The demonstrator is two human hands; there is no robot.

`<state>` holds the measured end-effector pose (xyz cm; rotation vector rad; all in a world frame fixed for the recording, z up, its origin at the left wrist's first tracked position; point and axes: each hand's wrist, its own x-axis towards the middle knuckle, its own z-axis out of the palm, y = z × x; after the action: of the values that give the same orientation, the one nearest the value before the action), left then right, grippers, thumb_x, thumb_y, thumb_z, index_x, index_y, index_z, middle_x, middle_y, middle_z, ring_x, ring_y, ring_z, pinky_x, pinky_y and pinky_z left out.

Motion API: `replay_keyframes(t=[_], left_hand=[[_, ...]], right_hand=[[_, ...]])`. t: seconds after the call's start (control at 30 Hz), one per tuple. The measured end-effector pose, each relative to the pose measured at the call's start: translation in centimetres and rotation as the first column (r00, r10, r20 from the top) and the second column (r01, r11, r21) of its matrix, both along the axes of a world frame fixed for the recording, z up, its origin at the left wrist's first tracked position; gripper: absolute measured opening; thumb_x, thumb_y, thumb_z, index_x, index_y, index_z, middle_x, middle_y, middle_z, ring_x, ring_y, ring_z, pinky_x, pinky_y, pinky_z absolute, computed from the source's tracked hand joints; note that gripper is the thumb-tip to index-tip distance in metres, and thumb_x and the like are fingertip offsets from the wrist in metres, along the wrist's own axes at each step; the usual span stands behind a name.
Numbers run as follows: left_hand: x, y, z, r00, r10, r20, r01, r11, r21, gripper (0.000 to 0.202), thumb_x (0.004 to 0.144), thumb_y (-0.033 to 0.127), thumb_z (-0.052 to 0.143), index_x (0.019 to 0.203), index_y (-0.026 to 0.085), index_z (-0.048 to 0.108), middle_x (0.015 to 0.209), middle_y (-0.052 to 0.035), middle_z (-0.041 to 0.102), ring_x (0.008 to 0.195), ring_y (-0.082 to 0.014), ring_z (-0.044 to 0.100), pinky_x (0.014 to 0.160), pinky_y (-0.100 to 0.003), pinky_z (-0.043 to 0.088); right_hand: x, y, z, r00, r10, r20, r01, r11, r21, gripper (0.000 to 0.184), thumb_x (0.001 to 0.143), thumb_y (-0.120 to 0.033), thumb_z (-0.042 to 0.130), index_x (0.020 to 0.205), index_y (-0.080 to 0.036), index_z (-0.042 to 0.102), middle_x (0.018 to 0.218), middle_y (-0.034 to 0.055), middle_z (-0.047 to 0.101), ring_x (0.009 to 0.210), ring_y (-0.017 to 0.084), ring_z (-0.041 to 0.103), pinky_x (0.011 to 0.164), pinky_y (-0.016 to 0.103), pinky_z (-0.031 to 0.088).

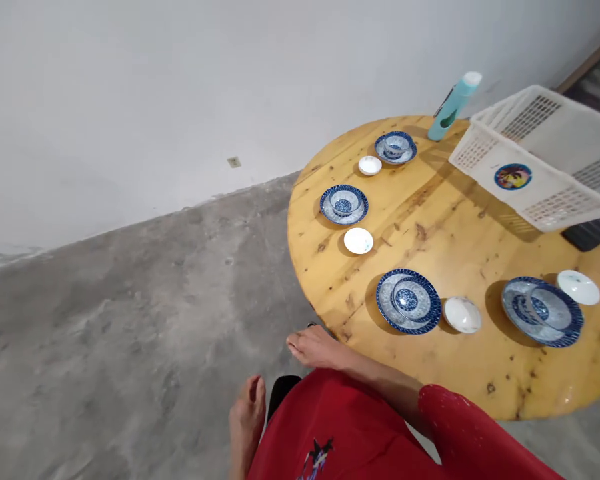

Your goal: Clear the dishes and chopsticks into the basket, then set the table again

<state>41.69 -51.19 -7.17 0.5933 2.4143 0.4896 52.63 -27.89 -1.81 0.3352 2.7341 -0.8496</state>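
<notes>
My left hand hangs over the grey floor beside my body, its fingers loosely curled with nothing seen in them. My right hand is closed in front of my red shirt, just off the table's near-left edge, and nothing shows in it. Closest to it on the table is a blue-patterned plate bearing a patterned glass-like bowl. A small white dish stands right of that plate. Similar sets lie around the rim: a plate with a white dish, another plate with its dish, and a plate beside a dish.
A round wooden table fills the right side. On it stand a white plastic basket with a round sticker, a light-blue bottle, and a black object partly under the basket. A white wall with a socket rises behind.
</notes>
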Motion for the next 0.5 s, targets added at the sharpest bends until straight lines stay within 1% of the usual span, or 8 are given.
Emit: replay_keyframes(t=[0.1,0.17,0.27,0.37,0.43,0.5], left_hand=[[-2.7,3.4,0.2,0.99,-0.114,0.08,0.118,0.991,-0.056,0.03,0.091,0.042,0.039,0.1,0.025,0.062,0.094,-0.0046,0.076,0.087,-0.0204,0.072,0.071,-0.025,0.047],[-4.3,5.7,0.2,0.968,-0.214,0.129,0.222,0.974,-0.049,0.028,0.091,0.04,0.039,0.098,0.025,0.062,0.091,-0.0034,0.076,0.085,-0.0193,0.072,0.07,-0.024,0.047],[-6.6,9.2,0.0,0.924,-0.355,0.143,0.353,0.935,0.041,0.027,0.09,0.041,0.04,0.094,0.026,0.061,0.088,-0.0017,0.075,0.081,-0.0174,0.071,0.069,-0.023,0.047],[-9.3,12.4,-0.1,0.877,-0.467,0.109,0.454,0.882,0.125,0.03,0.09,0.046,0.039,0.093,0.026,0.061,0.085,-0.0012,0.074,0.077,-0.017,0.07,0.067,-0.023,0.047],[-11.6,14.3,-0.1,0.847,-0.524,0.087,0.506,0.846,0.167,0.032,0.09,0.047,0.038,0.091,0.026,0.061,0.083,-0.0015,0.073,0.074,-0.0172,0.068,0.067,-0.024,0.047],[-14.4,15.9,0.0,0.827,-0.556,0.079,0.534,0.822,0.197,0.031,0.09,0.047,0.038,0.089,0.026,0.06,0.08,-0.0014,0.072,0.071,-0.0173,0.067,0.067,-0.025,0.047]], right_hand=[[-0.7,1.6,0.3,0.997,-0.077,-0.002,0.077,0.997,-0.006,0.029,0.101,-0.028,0.037,0.106,-0.017,0.063,0.102,0.0109,0.073,0.091,0.021,0.069,0.074,0.028,0.044],[-0.8,2.4,0.1,0.989,-0.149,0.003,0.149,0.989,-0.004,0.028,0.1,-0.027,0.037,0.106,-0.017,0.063,0.103,0.0108,0.073,0.092,0.021,0.069,0.073,0.028,0.043],[-0.9,2.8,-0.9,0.957,-0.288,0.036,0.288,0.958,0.003,0.029,0.101,-0.028,0.036,0.108,-0.018,0.062,0.105,0.0094,0.072,0.091,0.019,0.068,0.072,0.027,0.043],[-1.8,2.5,-1.9,0.907,-0.42,0.037,0.42,0.908,0.009,0.03,0.101,-0.029,0.036,0.108,-0.019,0.063,0.105,0.0078,0.072,0.089,0.018,0.068,0.072,0.027,0.042],[-3.2,2.3,-2.3,0.876,-0.481,0.022,0.481,0.877,0.014,0.029,0.101,-0.028,0.037,0.107,-0.018,0.064,0.103,0.008,0.073,0.089,0.018,0.068,0.072,0.027,0.042],[-5.4,2.3,-2.2,0.856,-0.517,0.014,0.517,0.856,0.023,0.029,0.1,-0.026,0.038,0.104,-0.017,0.065,0.101,0.0085,0.073,0.089,0.018,0.068,0.071,0.026,0.041]])
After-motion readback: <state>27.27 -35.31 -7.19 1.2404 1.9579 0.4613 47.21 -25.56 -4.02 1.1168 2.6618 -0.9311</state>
